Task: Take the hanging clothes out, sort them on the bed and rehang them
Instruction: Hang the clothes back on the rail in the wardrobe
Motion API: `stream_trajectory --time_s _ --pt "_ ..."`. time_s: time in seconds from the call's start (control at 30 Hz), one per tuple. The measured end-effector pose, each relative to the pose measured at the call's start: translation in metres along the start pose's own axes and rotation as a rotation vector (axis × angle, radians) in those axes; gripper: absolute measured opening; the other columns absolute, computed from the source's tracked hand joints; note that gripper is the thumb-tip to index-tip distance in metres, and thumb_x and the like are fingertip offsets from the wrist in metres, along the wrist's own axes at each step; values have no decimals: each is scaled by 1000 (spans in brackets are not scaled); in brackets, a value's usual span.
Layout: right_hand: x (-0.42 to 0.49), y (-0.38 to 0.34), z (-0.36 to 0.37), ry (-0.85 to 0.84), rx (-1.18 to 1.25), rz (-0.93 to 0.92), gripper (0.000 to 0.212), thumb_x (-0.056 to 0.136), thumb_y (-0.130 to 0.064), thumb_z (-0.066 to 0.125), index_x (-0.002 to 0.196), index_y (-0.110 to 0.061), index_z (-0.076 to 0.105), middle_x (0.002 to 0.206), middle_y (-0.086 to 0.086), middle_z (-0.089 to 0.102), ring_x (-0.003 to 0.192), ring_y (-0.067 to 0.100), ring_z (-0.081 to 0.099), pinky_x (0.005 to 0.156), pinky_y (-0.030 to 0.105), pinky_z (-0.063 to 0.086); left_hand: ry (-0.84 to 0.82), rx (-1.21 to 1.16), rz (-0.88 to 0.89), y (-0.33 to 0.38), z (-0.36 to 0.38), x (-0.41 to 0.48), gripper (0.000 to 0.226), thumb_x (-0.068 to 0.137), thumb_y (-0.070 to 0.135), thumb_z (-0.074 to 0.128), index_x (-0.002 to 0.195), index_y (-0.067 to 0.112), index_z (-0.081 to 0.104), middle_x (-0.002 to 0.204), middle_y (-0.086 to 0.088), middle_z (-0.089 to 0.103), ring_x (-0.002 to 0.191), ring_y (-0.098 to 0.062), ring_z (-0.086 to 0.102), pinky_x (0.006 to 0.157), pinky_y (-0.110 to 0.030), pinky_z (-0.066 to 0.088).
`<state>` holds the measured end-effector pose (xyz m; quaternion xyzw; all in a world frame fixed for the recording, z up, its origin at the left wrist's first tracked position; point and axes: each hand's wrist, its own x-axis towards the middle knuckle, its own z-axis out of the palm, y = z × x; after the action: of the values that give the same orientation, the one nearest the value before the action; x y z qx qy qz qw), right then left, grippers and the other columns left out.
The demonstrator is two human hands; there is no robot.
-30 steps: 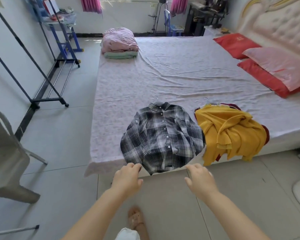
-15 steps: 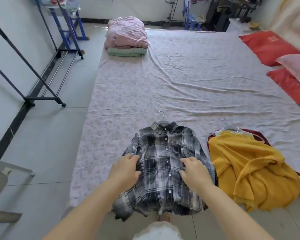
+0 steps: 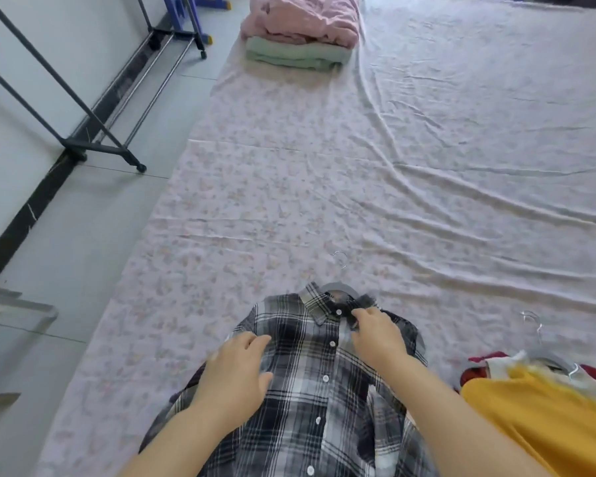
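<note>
A black-and-white plaid shirt lies flat on the bed, still on its hanger, whose metal hook sticks out past the collar. My left hand rests on the shirt's left shoulder area with fingers loosely bent. My right hand is at the collar, its fingertips pinching the fabric by the top button. To the right lies a yellow garment on a clear hanger, with a dark red garment under it.
A folded pink blanket on a green one sits at the bed's far left corner. A black clothes rack stands on the tiled floor to the left. A grey chair's edge shows at the left.
I have leaned in closer over the bed. Both hands moved up the plaid shirt; the right hand reached the collar and the left went to the shoulder.
</note>
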<state>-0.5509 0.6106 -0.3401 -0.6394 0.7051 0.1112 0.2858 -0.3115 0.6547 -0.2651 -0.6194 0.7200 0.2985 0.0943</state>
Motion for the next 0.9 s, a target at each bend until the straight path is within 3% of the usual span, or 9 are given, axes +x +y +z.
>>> stream_trajectory --time_s 0.23,0.5,0.73,0.9 --pt "105 13 35 -16 35 14 44 92 -26 51 133 -15 40 131 6 48 115 27 48 95 39 44 -47 -26 -89 -8 28 56 56 93 41 43 143 27 22 141 11 29 126 -13 34 102 -29 35" --pt "148 12 57 84 40 69 34 93 -23 49 125 -12 45 112 9 54 98 26 51 78 35 42 -80 -53 -130 -22 50 74 55 93 42 42 143 29 22 139 12 28 126 -11 32 104 -30 32" --pt "107 7 36 160 265 11 4 89 -13 57 93 -13 55 97 6 58 76 21 51 64 34 46 3 -99 -120 -24 48 58 55 94 40 44 143 27 23 143 11 28 131 -10 29 108 -29 28" --pt "18 -22 16 226 303 -102 11 88 -22 61 99 -18 64 87 -6 64 69 11 49 55 25 39 149 -199 -32 -15 27 21 54 95 37 42 144 28 21 143 12 28 131 -7 27 108 -25 26"
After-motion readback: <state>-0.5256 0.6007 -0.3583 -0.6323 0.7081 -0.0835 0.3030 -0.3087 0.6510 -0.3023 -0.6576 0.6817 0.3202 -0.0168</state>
